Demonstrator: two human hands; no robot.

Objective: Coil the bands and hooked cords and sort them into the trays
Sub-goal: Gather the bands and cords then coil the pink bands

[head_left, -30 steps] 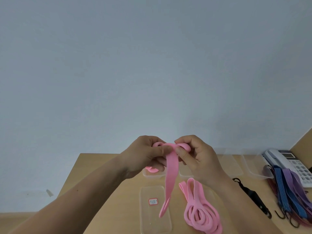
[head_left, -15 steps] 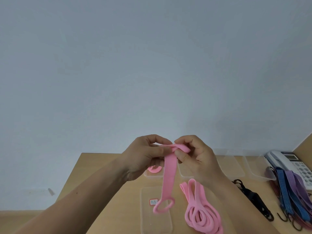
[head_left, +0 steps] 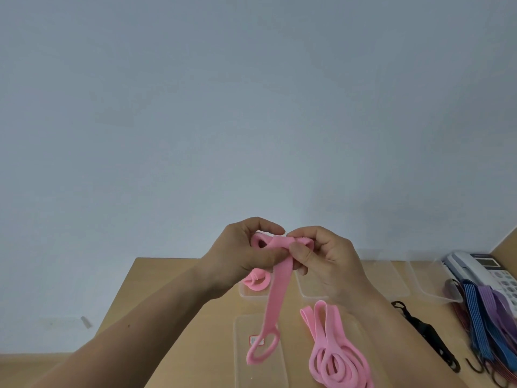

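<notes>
My left hand (head_left: 243,259) and my right hand (head_left: 324,256) both pinch the top of a pink band (head_left: 272,301) held above the table. Its upper end is wrapped into a small coil between my fingers, and the rest hangs down to a loop at the bottom. A coiled pink band (head_left: 256,281) lies in a clear tray (head_left: 251,294) behind my left hand. More loose pink bands (head_left: 333,351) lie on the table below my right hand. Blue, purple and dark red hooked cords (head_left: 486,323) lie at the right, and a black cord (head_left: 422,331) lies beside them.
Clear trays (head_left: 419,281) stand in a row along the back of the wooden table (head_left: 167,317). A clear lid (head_left: 260,376) with a red label lies in front. A white desk phone (head_left: 484,270) sits at the far right by a wooden panel. A pale wall rises behind.
The hanging part of the pink band has swung and its lower end has opened into a loop. My fingers have shifted slightly on the coil at the top.
</notes>
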